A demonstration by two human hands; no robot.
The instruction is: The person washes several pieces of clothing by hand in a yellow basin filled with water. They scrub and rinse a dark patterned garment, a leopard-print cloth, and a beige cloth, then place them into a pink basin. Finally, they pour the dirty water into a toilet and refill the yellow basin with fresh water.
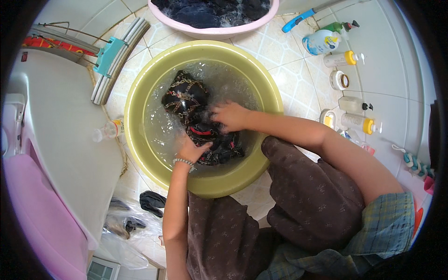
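Note:
A wide olive-green basin (132,100) of cloudy, sudsy water stands on the tiled floor in front of me. In it floats a wet black garment (186,99) with a gold chain pattern and red accents, part of it puffed up with air. My left hand (190,148), a beaded bracelet at the wrist, grips the garment's near left part, thumb on top. My right hand (229,115) is at the cloth's right side, its fingers curled down onto it. Those fingertips are hidden by water and fabric.
Beyond the basin sits a pink tub (212,31) of dark wet clothes. A mop head (122,60) leans at left beside a white appliance (65,112). Bottles (322,42) line the right wall. A clear bottle (108,130) touches the basin's left side; plastic bags (130,228) lie near left.

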